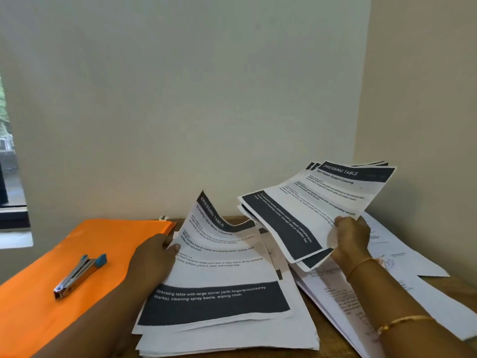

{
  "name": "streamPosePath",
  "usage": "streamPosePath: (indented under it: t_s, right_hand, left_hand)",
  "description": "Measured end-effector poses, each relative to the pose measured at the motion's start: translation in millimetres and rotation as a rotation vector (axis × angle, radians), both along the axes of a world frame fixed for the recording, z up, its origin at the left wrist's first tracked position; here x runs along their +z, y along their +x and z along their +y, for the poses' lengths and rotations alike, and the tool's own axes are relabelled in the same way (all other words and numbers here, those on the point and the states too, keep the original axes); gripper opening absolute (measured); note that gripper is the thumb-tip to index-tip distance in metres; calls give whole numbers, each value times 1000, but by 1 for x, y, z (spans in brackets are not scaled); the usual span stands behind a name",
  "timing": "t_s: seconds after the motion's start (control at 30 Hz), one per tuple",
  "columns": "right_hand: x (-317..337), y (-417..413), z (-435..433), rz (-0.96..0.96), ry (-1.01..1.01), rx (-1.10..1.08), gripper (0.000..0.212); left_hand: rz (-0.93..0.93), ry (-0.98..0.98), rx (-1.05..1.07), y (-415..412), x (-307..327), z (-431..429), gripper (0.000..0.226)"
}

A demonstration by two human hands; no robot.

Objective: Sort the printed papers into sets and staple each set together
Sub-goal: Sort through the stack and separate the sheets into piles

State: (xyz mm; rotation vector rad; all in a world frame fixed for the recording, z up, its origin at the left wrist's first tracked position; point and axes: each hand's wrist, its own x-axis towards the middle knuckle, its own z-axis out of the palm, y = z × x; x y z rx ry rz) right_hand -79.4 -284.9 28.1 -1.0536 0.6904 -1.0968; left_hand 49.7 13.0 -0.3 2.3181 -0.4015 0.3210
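Finding: sorting is in progress and no set is at the stapling stage yet. The left hand [154, 257] pinches the left long edge of the top sheet [219, 267] of the main pile [227, 339], thumb on the printed face. That sheet's far end is curled up off the pile, while its near end lies flat. Its long axis runs near to far. The right hand [352, 237] is clenched on a fanned bundle of sheets [309, 202], gripped at the near-right edge and held clear above the table [454, 285]. The bundle's long axis runs from near-left to far-right. It hangs to the right of the lifted sheet and higher, with its left end close beside the sheet's raised far corner but apart from it. In my judgement the sheet must travel rightward and upward to join the bundle, or the bundle must come down leftward. The stapler [78, 276] lies on the orange folder [77, 241] at the left, well apart from both lots of paper, and the left hand is the nearer to it. Loose papers [418, 257] are spread beneath the right forearm.
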Motion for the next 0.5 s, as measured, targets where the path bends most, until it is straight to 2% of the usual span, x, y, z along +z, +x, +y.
streamPosePath:
  t_s: [0.1,0.33,0.5]
  right_hand:
    - [-2,-1,0,9,-49,-35,37]
    - [-4,-5,-5,28,-136,-161,39]
    - [-5,-8,-10,11,-130,-199,40]
  left_hand:
    - [-79,-97,3,1,3,1,24]
    - [-225,-268,-11,-5,9,2,16]
    - [-268,-326,-42,-6,9,3,20]
